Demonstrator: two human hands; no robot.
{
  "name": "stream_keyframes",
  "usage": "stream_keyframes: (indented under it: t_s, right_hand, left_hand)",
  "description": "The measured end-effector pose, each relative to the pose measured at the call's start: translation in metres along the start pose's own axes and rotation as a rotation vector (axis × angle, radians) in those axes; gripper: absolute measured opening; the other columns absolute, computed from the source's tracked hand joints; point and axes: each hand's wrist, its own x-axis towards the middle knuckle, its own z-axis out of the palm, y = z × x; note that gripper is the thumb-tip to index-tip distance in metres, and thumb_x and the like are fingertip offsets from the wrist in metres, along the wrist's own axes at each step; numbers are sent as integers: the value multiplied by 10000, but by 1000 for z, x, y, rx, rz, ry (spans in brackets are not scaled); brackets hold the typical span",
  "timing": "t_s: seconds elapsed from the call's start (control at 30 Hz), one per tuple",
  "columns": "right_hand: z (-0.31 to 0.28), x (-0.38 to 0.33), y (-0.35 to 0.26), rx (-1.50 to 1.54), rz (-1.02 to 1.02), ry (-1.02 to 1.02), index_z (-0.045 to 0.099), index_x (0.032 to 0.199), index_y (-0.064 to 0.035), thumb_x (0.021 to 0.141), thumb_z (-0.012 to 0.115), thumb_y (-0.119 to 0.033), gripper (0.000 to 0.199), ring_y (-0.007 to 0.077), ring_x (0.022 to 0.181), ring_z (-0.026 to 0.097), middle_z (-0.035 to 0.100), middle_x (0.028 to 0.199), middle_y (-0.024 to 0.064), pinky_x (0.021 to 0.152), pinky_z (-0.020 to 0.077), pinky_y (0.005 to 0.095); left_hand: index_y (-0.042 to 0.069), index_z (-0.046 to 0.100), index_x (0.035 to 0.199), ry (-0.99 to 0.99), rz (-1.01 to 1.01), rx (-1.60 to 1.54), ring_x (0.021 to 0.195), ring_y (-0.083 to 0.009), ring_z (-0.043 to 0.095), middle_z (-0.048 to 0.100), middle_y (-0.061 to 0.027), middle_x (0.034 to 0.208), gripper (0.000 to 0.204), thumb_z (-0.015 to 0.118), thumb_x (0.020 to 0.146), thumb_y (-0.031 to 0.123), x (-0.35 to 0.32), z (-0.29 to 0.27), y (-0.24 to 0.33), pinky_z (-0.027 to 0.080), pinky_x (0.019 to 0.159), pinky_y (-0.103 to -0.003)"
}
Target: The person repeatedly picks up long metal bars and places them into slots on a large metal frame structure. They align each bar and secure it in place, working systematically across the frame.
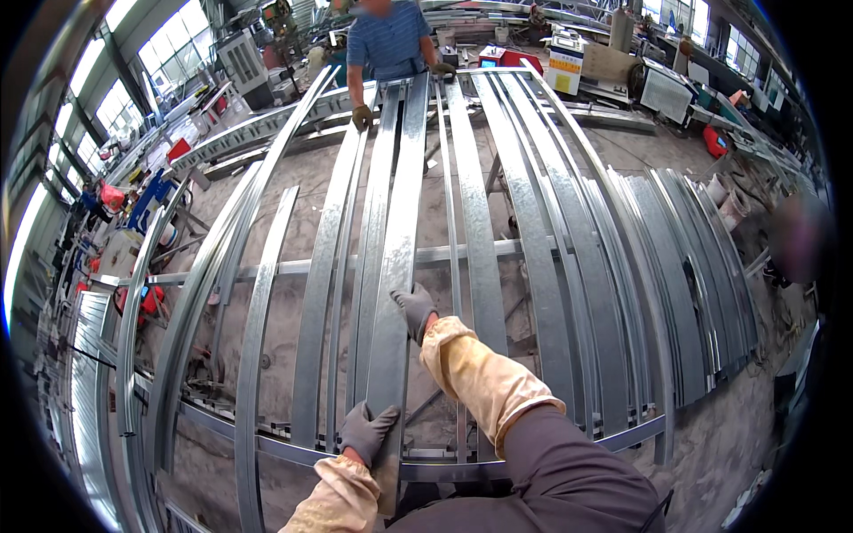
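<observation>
A long, flat galvanized steel profile [402, 222] runs away from me across the frame. My left hand [366, 433], in a grey glove, is closed on its near end, fingers lying across the top face. Farther along, my right hand [414, 313] grips the right edge of the same profile, its thumb side over the top; the fingers beneath are hidden. Beside it on the left lies another steel profile [370, 240], with a narrow dark gap showing between the two at the far end. To the right is a thin steel bar [450, 213].
A co-worker [388, 40] in a blue shirt stands at the far end, one gloved hand [362, 116] at the profile ends. The metal frame's near crossbar [293, 451] runs before me. Stacked steel strips [662, 266] lie right; a white-and-orange machine [565, 62] stands behind.
</observation>
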Motion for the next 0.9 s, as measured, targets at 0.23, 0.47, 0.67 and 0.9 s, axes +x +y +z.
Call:
stream_keyframes:
  t_s: [0.23,0.47,0.67,0.9]
  right_hand:
    - [-48,69,-2,1,4,15,694,1153,16,935,754,-176,297,155,861,672,741,1006,75,778,537,309]
    - [-51,66,-12,61,45,-3,693,1152,20,931,758,-165,295,162,860,679,742,1010,78,773,542,312]
    - [-57,68,-14,30,42,-4,700,1167,1,937,736,-111,258,148,873,678,740,1033,60,788,548,294]
    - [-71,92,-1,50,82,-33,678,1176,15,935,726,-139,290,157,856,673,725,1018,81,765,548,306]
  left_hand:
    - [-25,719,1047,-29,-38,-44,841,-277,720,756,-171,923,577,816,831,501,52,43,6,546,783,-391]
    - [-7,727,991,36,-16,-61,678,-127,638,719,-52,775,481,816,857,446,62,61,9,512,663,-306]
    - [-9,729,1038,27,-46,-5,742,-202,688,745,-96,841,538,818,836,482,71,68,6,535,725,-344]
    - [-12,726,1052,36,-27,10,870,-281,724,757,-166,935,551,816,831,485,76,71,29,547,799,-397]
